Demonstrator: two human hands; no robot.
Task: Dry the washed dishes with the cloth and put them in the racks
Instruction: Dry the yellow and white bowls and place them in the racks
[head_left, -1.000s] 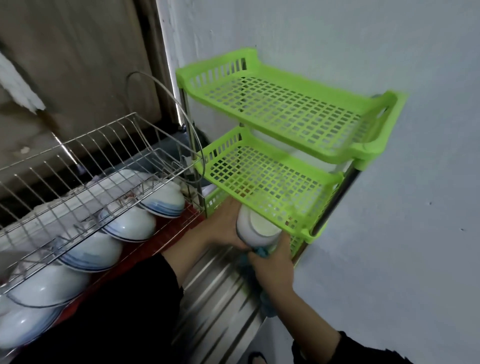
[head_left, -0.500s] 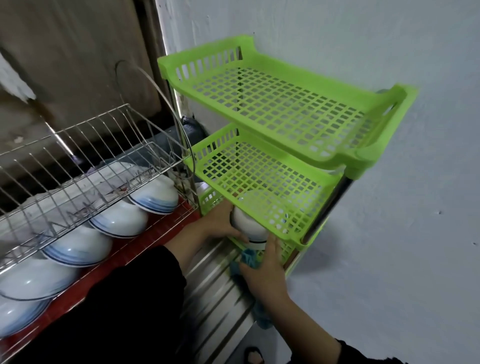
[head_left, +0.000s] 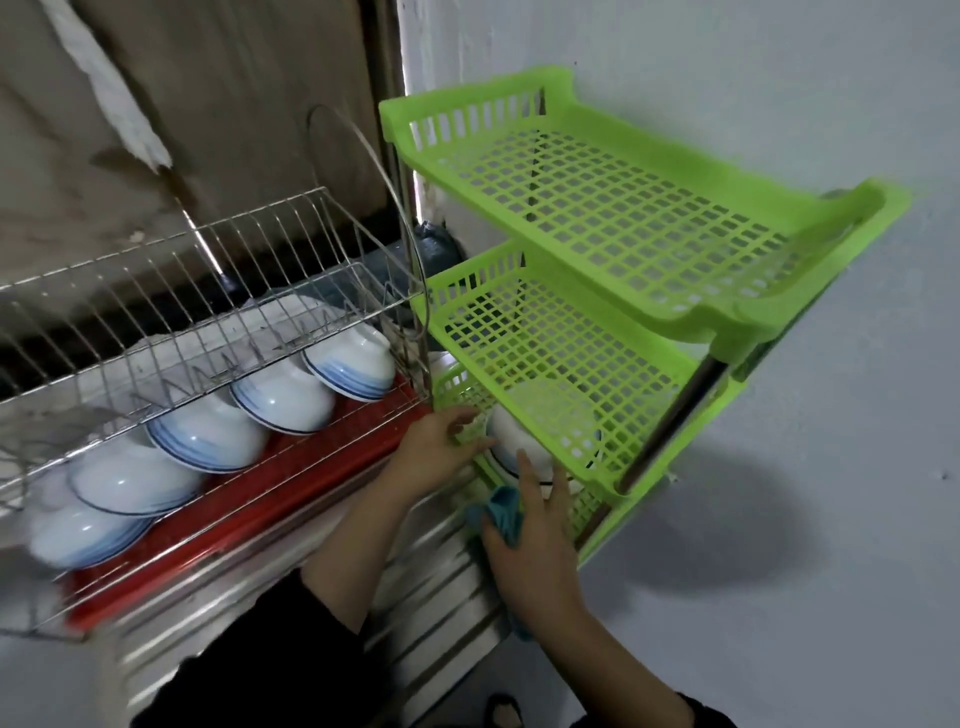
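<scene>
A white bowl (head_left: 514, 441) sits upside down on the bottom tier of the green plastic rack (head_left: 727, 312), mostly under the middle tier. My left hand (head_left: 441, 447) rests against the bowl's left side with fairly straight fingers. My right hand (head_left: 530, 525) reaches from the front, its straight fingers touching the bowl's rim. A blue cloth (head_left: 501, 514) is tucked at that hand's thumb side and hangs below the wrist. The upper two green tiers hold nothing that I can see.
To the left, a wire dish rack (head_left: 208, 312) holds several upturned white bowls with blue rims (head_left: 283, 400) over a red tray (head_left: 311, 467). A ribbed steel draining board (head_left: 415, 597) lies under my arms. A pale wall runs along the right.
The bowl has gone from in front of the green rack into its bottom tier. My left hand has loosened from gripping it, and my right fingers have straightened.
</scene>
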